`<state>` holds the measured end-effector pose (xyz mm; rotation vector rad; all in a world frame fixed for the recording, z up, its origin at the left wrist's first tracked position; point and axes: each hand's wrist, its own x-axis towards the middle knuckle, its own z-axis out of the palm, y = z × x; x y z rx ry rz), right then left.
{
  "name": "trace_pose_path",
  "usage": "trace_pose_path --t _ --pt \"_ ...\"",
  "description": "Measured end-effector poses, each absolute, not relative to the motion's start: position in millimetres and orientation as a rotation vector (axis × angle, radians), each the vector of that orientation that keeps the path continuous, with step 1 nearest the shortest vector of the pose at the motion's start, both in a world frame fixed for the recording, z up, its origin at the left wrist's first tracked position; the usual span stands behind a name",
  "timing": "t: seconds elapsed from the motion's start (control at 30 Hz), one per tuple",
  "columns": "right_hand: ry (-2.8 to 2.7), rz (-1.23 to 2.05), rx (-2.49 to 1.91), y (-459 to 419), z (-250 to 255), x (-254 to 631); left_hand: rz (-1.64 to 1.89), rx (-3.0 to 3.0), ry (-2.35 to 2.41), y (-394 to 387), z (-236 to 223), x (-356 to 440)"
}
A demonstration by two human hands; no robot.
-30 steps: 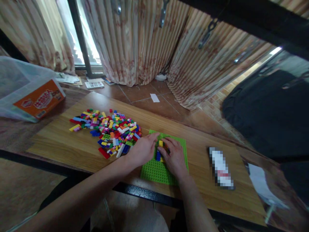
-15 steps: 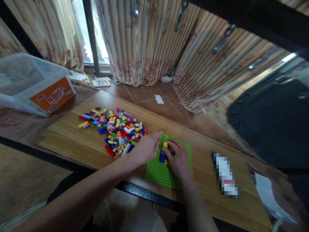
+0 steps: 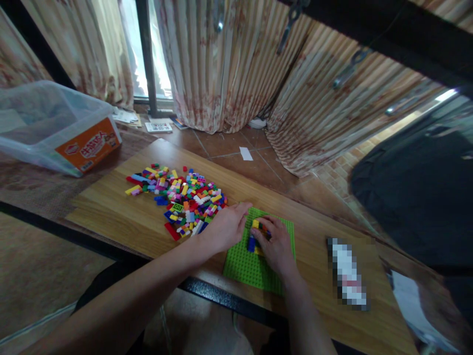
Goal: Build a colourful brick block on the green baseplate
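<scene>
Reframed: brick-stack (image 3: 252, 243) apparently within right hand (image 3: 275, 242)

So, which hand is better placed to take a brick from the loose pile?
Probably the left hand: it's nearer the loose toy brick pile, while the right hand, farther off, curls around the brick build on the green studded baseplate.

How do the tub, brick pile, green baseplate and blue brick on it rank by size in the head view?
1. Tub
2. Green baseplate and brick pile: too alike to rank
3. Blue brick
</scene>
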<state>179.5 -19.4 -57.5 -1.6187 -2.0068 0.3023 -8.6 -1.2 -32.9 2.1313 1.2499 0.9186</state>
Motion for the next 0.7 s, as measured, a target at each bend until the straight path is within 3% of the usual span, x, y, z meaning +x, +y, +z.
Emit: trace_pose_path --t 0.7 --pt "-1.799 0.486 -1.584 -19.1 -51.6 179.6 1.105 2.052 1.407 19.2 -21.0 -44.1"
